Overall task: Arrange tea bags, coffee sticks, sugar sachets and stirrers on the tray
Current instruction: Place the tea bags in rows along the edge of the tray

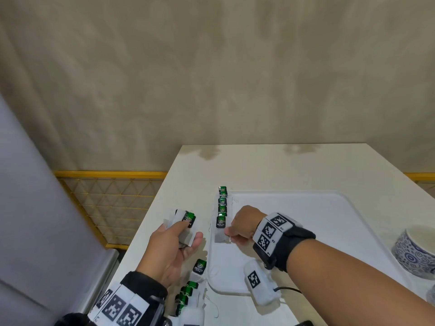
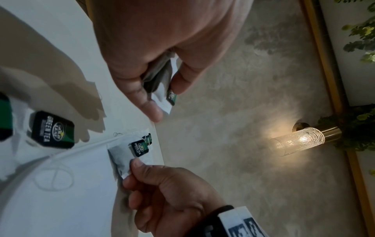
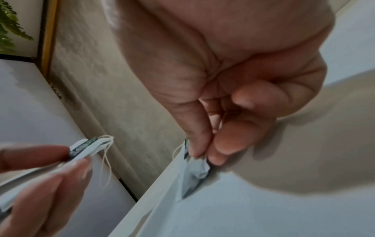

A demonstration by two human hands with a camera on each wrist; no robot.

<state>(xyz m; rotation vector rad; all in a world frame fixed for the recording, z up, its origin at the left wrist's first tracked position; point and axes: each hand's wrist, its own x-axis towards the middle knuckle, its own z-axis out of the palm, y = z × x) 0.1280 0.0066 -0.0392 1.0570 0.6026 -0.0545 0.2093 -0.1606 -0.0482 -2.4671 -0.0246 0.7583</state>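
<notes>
At the far left, beyond the table edge, a yellow metal lattice railing (image 1: 108, 208) runs along the beige wall. The white table (image 1: 270, 165) fills the middle and right of the scene.

The left hand (image 1: 174, 250) hovers over the table's left part, palm turned up, thumb and fingers clamped on a small bunch of white paper tea bags with green-and-black tags (image 1: 186, 220); the left wrist view shows the bunch (image 2: 162, 89) pinched between thumb and fingertips. Near the person, just right of that wrist, a loose pile of the same green-tagged tea bags (image 1: 188, 292) lies on the table, with one single tea bag (image 1: 199, 267) lying just beside the tray's near left corner.

The white rectangular plastic tray (image 1: 317, 208) sits to the right. Along its left rim a row of tea bags (image 1: 222, 201) runs from far to near, tags overlapping. The nearest tea bag of the row (image 1: 221, 229) lies on the tray's left edge, and the right hand (image 1: 242, 224) pinches its paper pouch between thumb and forefinger, the other fingers curled in; the right wrist view shows the fingertips (image 3: 219, 154) closed on the crumpled paper.

At the far right, a blue-and-white patterned ceramic bowl (image 1: 414, 252) stands at the tray's right side.
</notes>
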